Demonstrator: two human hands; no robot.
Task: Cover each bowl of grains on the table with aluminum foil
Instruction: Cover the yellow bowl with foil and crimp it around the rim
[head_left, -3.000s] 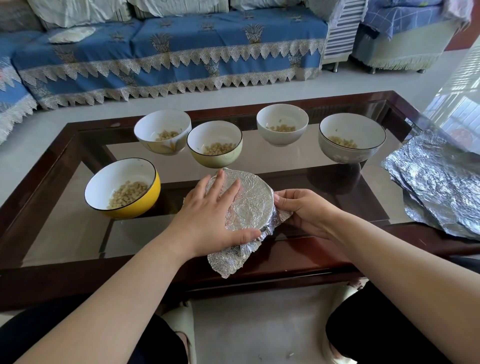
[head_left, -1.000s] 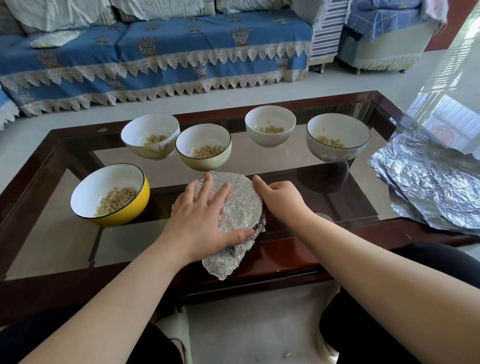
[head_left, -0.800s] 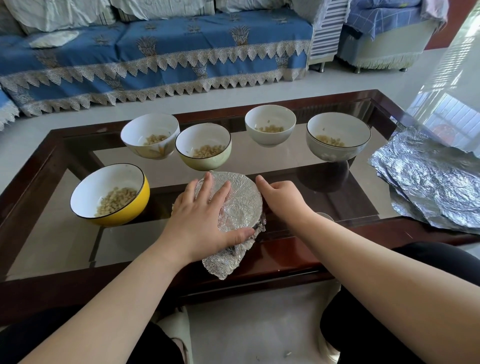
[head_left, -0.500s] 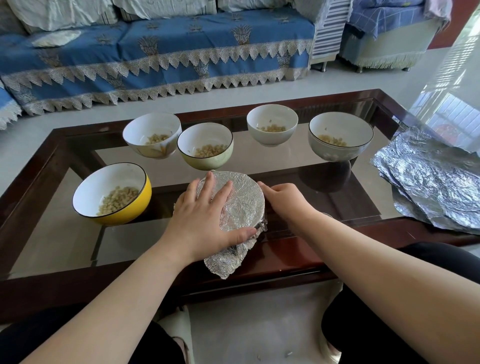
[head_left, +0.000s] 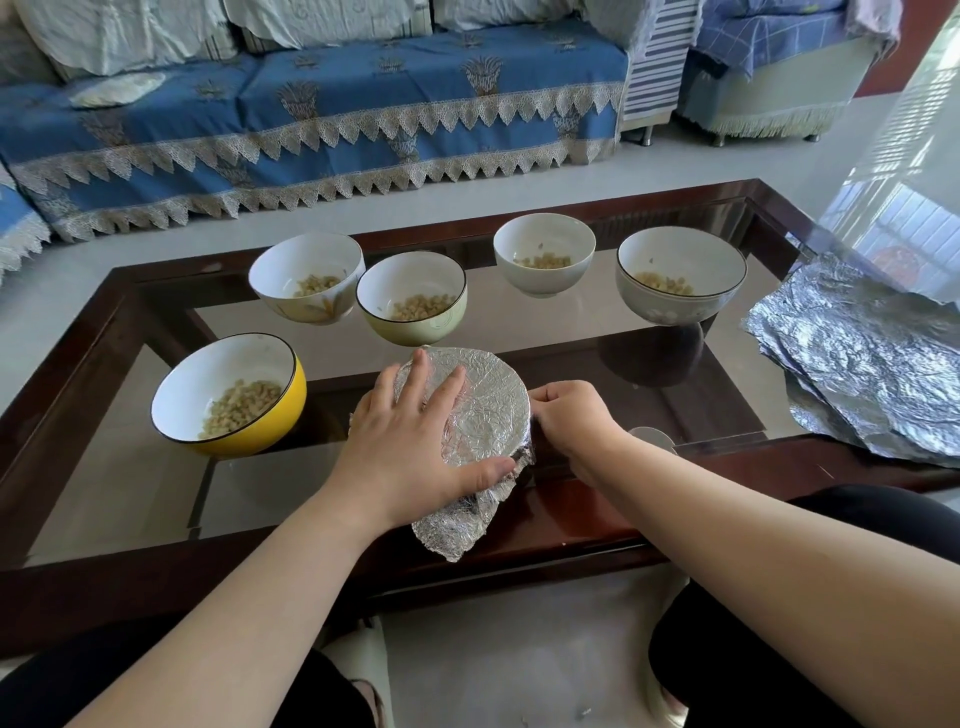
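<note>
Where sunlit, glass table (head_left: 566, 332) before sofa (head_left: 311, 119)

The foil (head_left: 483, 410) over the near bowl is silver and wrinkled. Left of it stands a bowl (head_left: 228, 397) that is yellow outside and white inside, with a dark rim. Behind the foil is a pale green bowl (head_left: 413, 301), and further left a white bowl (head_left: 306, 278) with a yellow plant pattern. The worktop (head_left: 587, 525) has a dark red-brown frame. The sofa cover (head_left: 322, 109) is blue with cream lace.
</note>
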